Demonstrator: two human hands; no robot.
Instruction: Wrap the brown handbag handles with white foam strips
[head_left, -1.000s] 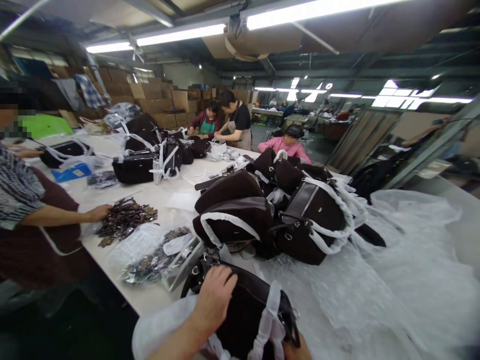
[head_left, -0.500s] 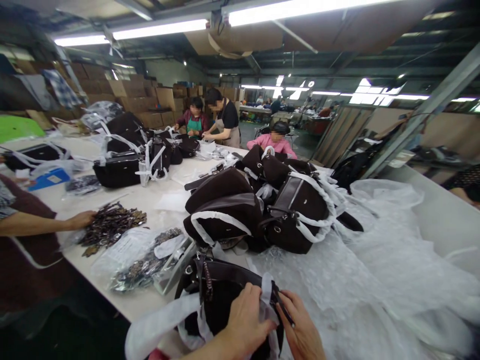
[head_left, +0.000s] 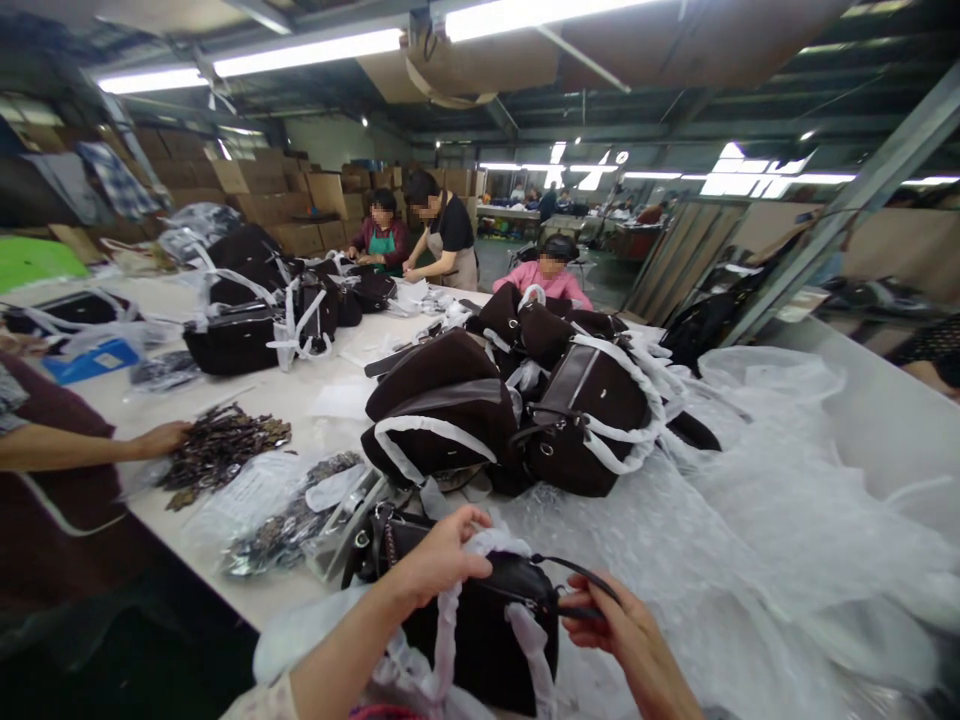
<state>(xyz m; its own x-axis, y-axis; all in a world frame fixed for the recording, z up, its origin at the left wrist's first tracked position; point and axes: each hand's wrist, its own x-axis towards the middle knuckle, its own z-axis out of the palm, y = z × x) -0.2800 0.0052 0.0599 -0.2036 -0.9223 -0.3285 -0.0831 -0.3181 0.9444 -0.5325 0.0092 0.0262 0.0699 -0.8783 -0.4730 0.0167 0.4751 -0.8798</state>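
A dark brown handbag (head_left: 480, 630) stands at the table's near edge in front of me, its handles wrapped in white paper or foam. My left hand (head_left: 450, 550) reaches across its top, thumb and fingers curled round a white-wrapped handle (head_left: 499, 541). At the bag's right end, my right hand (head_left: 619, 625) grips a thin black strap (head_left: 581, 568) that loops out from the bag. A braided tassel or chain (head_left: 391, 540) hangs near the bag's left end. My left forearm covers part of the bag's front.
Beyond the bag lies a heap of similar handbags (head_left: 442, 390). Clear plastic wrapping (head_left: 720, 560) spreads over the right side. To the left are a plastic bag of metal-looking pieces (head_left: 277, 520) and a dark pile of small parts (head_left: 232, 440), touched by a co-worker's hand (head_left: 165, 440). Other people sit or stand farther back.
My left hand has moved up and left from the bag's right end to the wrapped handle. My right hand has drawn the black strap outward, and the handle now stands up.
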